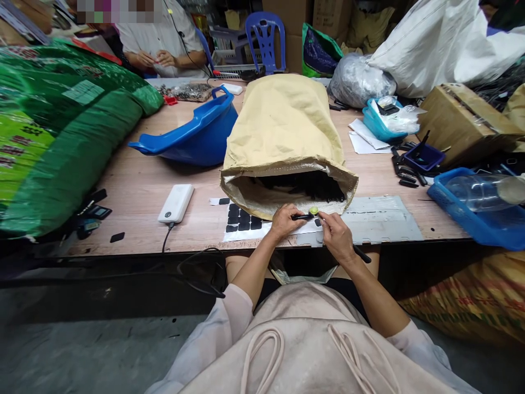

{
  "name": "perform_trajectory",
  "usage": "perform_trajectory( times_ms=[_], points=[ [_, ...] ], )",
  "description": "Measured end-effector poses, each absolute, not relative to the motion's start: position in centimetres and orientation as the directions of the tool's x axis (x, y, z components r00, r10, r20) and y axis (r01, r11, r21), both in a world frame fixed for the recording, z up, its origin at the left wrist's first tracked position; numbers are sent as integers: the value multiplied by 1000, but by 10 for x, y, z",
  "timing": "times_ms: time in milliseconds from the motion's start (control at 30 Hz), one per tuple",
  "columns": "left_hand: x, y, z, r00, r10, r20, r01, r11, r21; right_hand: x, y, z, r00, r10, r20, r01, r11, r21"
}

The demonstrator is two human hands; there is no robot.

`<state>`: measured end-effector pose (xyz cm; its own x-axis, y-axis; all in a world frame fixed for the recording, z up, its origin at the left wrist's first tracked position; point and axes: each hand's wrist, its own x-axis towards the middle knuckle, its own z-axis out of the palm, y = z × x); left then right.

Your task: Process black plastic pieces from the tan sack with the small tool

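My left hand (286, 220) pinches a small black part (301, 217) in front of the open mouth of a large tan sack (287, 120). Dark pieces (315, 185) lie inside the sack. Closed round a slim tool with a black handle (362, 254) is my right hand (336, 234), whose fingertips come close to the left ones. Between the hands shows a small yellow-green round thing (314, 210), at the end of the black part. A white sheet with black rounded stickers (245, 218) lies to the left of my left hand, partly under the sack's lip.
A blue basin (197, 134) and a white power bank (176, 203) with a cable stand left, beside green sacks (74, 131). On the right are a blue tray (476, 213), a cardboard box (463, 123) and a grey plate (381, 219). Another person (164, 38) sits across the table.
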<state>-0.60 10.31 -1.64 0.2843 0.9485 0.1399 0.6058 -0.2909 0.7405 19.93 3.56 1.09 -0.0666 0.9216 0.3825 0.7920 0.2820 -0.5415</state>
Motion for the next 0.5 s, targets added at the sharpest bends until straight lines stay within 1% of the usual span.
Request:
perform_trajectory(
  times_ms=[133,233,333,400,500],
  points=[
    [-8,101,-13,306,940,154,594,-315,740,217,55,9,-55,902,429,846,270,-459],
    [-11,99,-8,287,946,150,564,-293,772,230,70,2,-121,893,433,891,290,-350],
    [-14,97,-3,245,963,115,511,-229,829,236,77,-8,-181,881,437,920,309,-243],
    [-15,95,-1,232,968,93,470,-195,861,236,78,-12,-196,874,445,926,314,-210],
    [-16,93,-1,226,970,92,431,-184,883,234,76,-14,-193,875,444,928,310,-207]
  ],
)
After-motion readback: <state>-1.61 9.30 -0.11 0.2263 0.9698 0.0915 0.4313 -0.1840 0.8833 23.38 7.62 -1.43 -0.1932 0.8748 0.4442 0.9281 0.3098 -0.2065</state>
